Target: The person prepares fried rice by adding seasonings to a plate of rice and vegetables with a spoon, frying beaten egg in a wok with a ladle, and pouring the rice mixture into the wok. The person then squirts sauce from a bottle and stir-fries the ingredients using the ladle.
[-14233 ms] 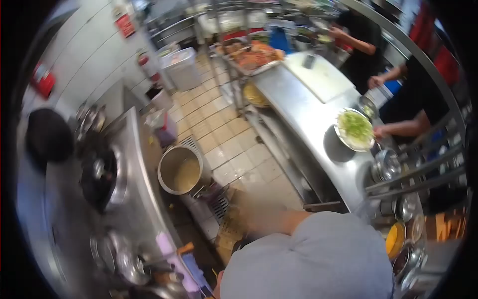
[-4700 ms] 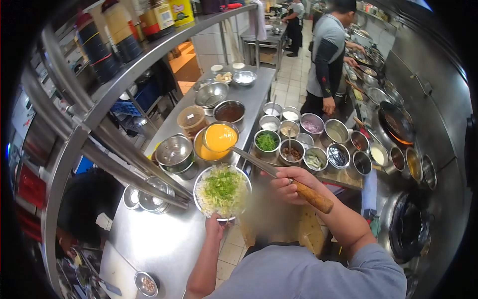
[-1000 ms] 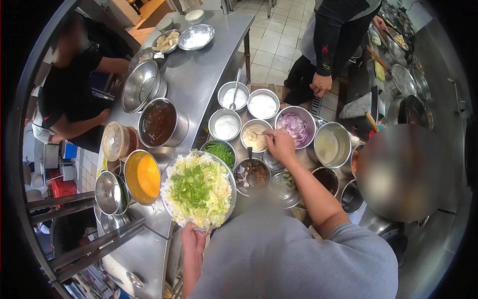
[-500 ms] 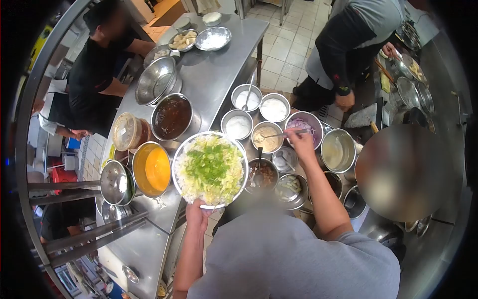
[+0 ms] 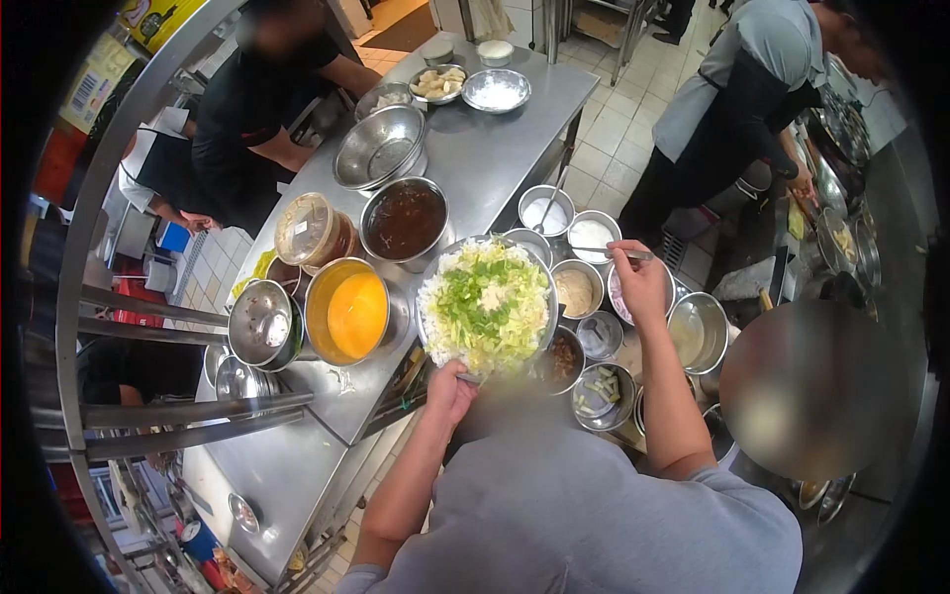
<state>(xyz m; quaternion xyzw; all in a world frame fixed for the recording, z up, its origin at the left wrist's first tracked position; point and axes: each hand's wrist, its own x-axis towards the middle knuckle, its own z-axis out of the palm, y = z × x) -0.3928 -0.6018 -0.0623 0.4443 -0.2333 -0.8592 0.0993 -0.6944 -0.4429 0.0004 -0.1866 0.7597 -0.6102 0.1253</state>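
Note:
My left hand (image 5: 452, 394) grips the near rim of a large round bowl (image 5: 554, 312). White rice (image 5: 435, 332) fills it, topped with shredded pale greens (image 5: 522, 327) and chopped green onion (image 5: 480, 319). A small pale beige heap (image 5: 495, 295) lies on the greens. My right hand (image 5: 638, 277) pinches the handle of a metal spoon (image 5: 594, 249), held level to the right of the bowl, above the tubs. Below it are a tub of beige seasoning (image 5: 574, 290), a tub of white powder (image 5: 591, 234) and a partly hidden tub of sliced red onion (image 5: 621, 300).
Left on the steel table (image 5: 495, 148) stand a pot of yellow liquid (image 5: 354, 312), a pot of dark sauce (image 5: 404, 220) and a metal colander (image 5: 379, 147). A tub of clear liquid (image 5: 697, 334) sits right. One co-worker (image 5: 247, 129) stands left, another (image 5: 732, 109) at the stove.
The spoon has lifted out of the beige seasoning tub. A pale heap now shows on the greens in the bowl. The whole view has shifted, moving most things rightward.

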